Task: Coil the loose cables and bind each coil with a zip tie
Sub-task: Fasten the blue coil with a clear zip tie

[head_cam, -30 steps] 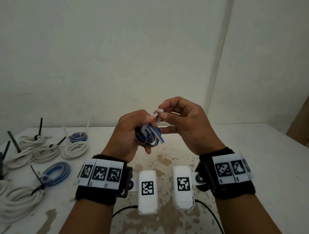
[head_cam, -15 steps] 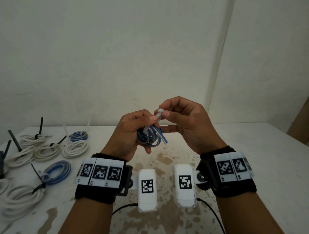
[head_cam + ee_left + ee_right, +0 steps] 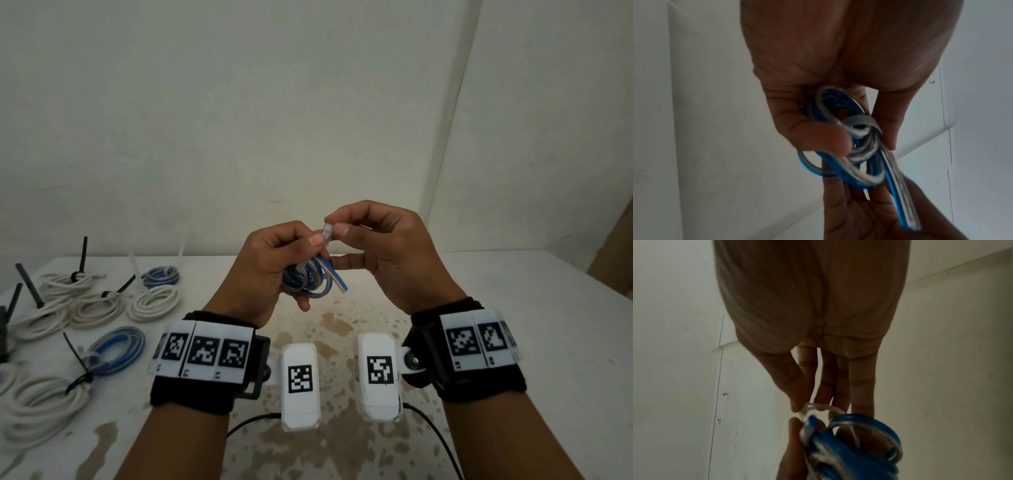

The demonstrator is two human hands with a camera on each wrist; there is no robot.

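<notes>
Up above the table (image 3: 513, 308): one blue-and-white coil (image 3: 310, 279) gripped in curled left hand (image 3: 270, 270); one clear zip tie (image 3: 327, 236) pinched by right hand (image 3: 387, 253); seven bound coils (image 3: 102, 308) at left.

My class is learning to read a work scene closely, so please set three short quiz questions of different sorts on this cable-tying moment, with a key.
1. True or false: the blue and white coil lies on the table.
2. Multiple choice: the right hand pinches A) a black zip tie, B) the end of a pale zip tie, C) a loose plug.
3. Fill the gap: the bound coils lie on the person's ____ side of the table.

Key:
1. False; the left hand holds it above the table.
2. B.
3. Left.
</notes>
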